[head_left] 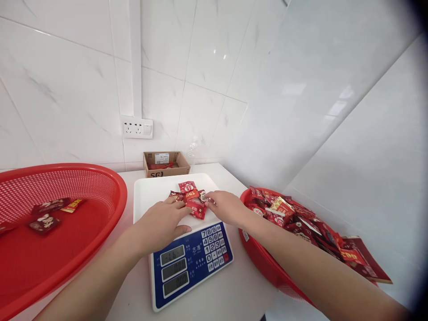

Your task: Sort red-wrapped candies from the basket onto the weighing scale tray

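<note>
Several small red snack packets (196, 209) lie in a cluster on the white pan of a digital scale (147, 189). My left hand (160, 225) reaches in from the left, its fingers stretched over the near left side of the cluster and its thumb apart. At the cluster's right side, my right hand (225, 207) has thumb and fingertips closed on the edge of a small dark red packet (202, 195). Below the pan, the scale's blue panel (194, 278) carries a number keypad and several grey displays; their digits are hard to read.
A large red basket (118, 191) with a few packets stands at left. Another red basket (264, 263), heaped with packets (284, 209), stands at right under my right forearm. A cardboard box (182, 169) and a clear bottle (192, 149) sit behind the scale, against the tiled wall (76, 102).
</note>
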A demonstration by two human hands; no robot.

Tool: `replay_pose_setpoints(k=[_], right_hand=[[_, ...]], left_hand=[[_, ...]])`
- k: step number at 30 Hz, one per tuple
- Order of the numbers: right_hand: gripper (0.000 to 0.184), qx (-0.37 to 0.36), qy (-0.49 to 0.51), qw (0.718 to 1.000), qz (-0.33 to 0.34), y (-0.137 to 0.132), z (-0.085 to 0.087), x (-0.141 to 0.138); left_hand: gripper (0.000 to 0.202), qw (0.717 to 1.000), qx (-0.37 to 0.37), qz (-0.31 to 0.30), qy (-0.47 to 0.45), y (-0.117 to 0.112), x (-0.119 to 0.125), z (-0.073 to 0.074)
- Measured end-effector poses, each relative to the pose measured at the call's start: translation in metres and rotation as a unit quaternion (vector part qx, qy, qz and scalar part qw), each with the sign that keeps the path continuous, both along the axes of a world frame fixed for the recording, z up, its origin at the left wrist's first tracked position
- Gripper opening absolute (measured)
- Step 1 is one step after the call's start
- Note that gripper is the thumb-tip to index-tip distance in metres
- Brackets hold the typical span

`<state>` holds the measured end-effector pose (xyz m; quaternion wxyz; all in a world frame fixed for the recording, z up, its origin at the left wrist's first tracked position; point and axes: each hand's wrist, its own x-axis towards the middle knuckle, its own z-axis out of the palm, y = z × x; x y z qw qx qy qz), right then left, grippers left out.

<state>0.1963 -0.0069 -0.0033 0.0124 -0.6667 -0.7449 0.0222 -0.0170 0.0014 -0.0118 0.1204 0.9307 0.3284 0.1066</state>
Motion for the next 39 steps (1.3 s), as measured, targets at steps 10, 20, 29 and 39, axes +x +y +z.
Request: replay_pose_setpoints(k=[10, 20, 29, 39], right_hand=[[0.039, -0.014, 0.025, 0.998, 0.061, -0.007, -0.007, -0.012], [0.030, -0.013, -0.029, 0.999, -0.005, -0.008, -0.002, -0.016], [0.043, -0.022, 0.007, 0.998, 0.054, -0.013, -0.006, -0.017], [0.048, -0.005, 0.012, 0.998, 0.067, -0.013, -0.009, -0.018]], left_hand=[[0.037, 0.997, -0.021, 0.066, 0.028, -0.004, -0.001, 0.007], [0.039, 0.994, -0.018, 0.091, 0.061, -0.004, -0.002, 0.008], [0.039, 0.992, 0.000, 0.101, 0.076, -0.003, 0.002, 0.006], [0.040, 0.992, 0.001, 0.099, 0.076, -0.002, 0.001, 0.004]])
